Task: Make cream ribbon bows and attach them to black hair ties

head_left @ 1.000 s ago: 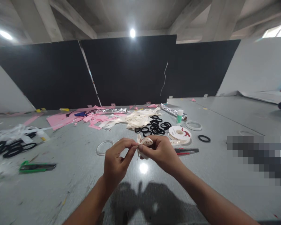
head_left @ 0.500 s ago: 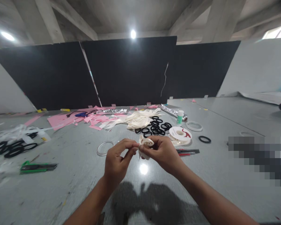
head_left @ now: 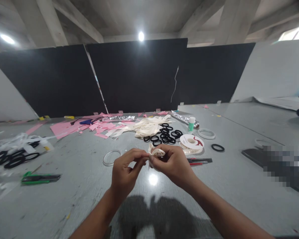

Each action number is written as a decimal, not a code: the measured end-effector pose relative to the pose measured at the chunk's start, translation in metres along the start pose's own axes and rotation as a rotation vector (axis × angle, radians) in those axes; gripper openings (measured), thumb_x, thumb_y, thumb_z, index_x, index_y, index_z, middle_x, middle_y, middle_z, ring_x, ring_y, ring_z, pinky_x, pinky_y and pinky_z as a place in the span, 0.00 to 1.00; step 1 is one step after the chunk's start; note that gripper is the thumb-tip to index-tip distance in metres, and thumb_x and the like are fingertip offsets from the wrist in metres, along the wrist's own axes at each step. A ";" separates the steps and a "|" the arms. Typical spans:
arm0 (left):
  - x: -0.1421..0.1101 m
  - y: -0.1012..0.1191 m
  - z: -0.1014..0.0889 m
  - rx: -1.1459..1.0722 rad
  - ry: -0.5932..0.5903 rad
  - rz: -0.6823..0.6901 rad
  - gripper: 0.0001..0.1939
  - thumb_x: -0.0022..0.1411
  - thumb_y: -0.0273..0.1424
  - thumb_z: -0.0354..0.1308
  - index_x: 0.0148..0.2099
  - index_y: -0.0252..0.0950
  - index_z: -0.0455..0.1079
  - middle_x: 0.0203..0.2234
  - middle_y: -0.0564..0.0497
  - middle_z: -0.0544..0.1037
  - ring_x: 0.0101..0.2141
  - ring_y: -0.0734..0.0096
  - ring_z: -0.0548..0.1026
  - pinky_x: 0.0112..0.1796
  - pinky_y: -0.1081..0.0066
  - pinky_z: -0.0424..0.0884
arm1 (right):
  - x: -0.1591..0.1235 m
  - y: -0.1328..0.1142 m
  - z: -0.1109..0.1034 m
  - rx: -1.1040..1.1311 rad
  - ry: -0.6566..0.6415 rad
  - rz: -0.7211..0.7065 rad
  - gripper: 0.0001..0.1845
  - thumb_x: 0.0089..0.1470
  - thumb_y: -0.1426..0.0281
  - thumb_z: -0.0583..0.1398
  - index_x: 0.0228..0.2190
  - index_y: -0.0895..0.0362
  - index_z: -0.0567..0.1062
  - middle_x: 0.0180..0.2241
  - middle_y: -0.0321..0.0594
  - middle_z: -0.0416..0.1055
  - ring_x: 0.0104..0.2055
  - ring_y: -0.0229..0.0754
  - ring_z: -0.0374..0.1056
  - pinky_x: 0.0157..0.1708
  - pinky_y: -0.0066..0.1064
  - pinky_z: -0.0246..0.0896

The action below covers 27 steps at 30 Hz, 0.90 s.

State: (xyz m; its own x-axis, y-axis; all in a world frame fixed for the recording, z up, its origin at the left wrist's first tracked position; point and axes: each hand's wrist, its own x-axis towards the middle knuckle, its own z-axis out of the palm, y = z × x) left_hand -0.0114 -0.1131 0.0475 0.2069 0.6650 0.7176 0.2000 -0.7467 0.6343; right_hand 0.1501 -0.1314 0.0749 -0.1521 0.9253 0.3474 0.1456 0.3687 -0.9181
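Between my two hands is a cream printed ribbon, gathered into loops like a bow. My right hand pinches it from the right, with thumb and fingers closed on the folds. From the left, my left hand meets it with thumb and forefinger pressed together at the ribbon's gathered middle; the fingertips of both hands nearly touch. Just beyond lie black hair ties in a heap and a pile of cream ribbon strips. A white ribbon spool stands behind my right hand.
A red and black cutter lies beside my right hand. Left are a white ring, a green cutter and more black ties. Pink scraps, a green-labelled bottle and foil lie farther back.
My left fingertips have shifted slightly right, closer against the ribbon. The ribbon loop has turned a little in my right hand; the things on the table have not moved.
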 end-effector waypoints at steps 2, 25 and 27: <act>0.000 0.001 0.000 -0.025 0.003 -0.025 0.06 0.60 0.27 0.58 0.38 0.37 0.75 0.31 0.50 0.76 0.30 0.75 0.74 0.31 0.76 0.72 | 0.000 0.000 -0.001 0.025 -0.026 0.005 0.06 0.48 0.70 0.59 0.23 0.59 0.71 0.21 0.34 0.67 0.23 0.33 0.59 0.22 0.24 0.53; 0.002 0.006 -0.001 0.042 -0.003 -0.007 0.06 0.60 0.29 0.57 0.37 0.36 0.75 0.32 0.48 0.78 0.31 0.73 0.75 0.32 0.74 0.74 | -0.001 0.000 -0.003 0.015 -0.052 0.021 0.06 0.49 0.69 0.59 0.23 0.58 0.69 0.20 0.34 0.66 0.22 0.33 0.59 0.21 0.24 0.52; 0.003 0.007 -0.002 0.104 0.004 0.032 0.05 0.59 0.28 0.58 0.36 0.36 0.75 0.32 0.49 0.78 0.33 0.72 0.76 0.34 0.73 0.74 | -0.001 0.000 -0.002 -0.022 -0.032 0.012 0.05 0.48 0.70 0.58 0.22 0.58 0.69 0.20 0.33 0.64 0.22 0.32 0.57 0.21 0.24 0.50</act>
State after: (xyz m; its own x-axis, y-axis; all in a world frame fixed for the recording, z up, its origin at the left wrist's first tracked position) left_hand -0.0109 -0.1164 0.0545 0.2105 0.6408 0.7383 0.2916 -0.7620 0.5782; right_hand 0.1526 -0.1315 0.0749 -0.1815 0.9265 0.3297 0.1689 0.3596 -0.9177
